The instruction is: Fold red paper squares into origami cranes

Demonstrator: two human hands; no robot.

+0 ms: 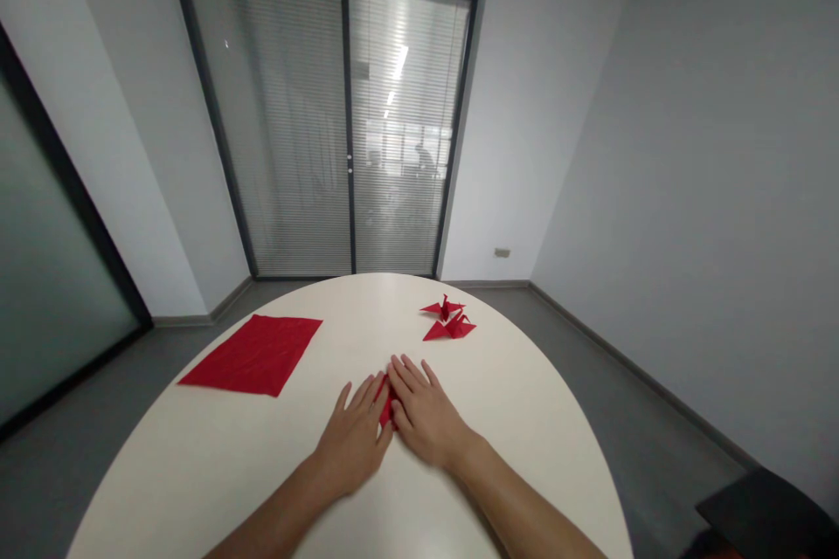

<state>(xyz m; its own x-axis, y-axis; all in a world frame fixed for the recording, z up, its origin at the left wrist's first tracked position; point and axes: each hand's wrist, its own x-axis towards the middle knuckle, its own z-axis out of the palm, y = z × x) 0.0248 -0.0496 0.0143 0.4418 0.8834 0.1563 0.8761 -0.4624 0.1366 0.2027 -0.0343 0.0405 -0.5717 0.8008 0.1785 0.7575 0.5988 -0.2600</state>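
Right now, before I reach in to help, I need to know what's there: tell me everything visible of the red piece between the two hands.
The red piece is plain deep red and looks like paper. Only a narrow part shows between the left hand and the right hand, whose fingers lie over it and appear to touch it; its full outline and any folds are hidden. It lies on the white table.

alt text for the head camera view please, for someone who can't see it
The left hand and right hand lie over a small red paper on a round white table. Beyond, to the right, are two red cranes; a red sheet lies left.
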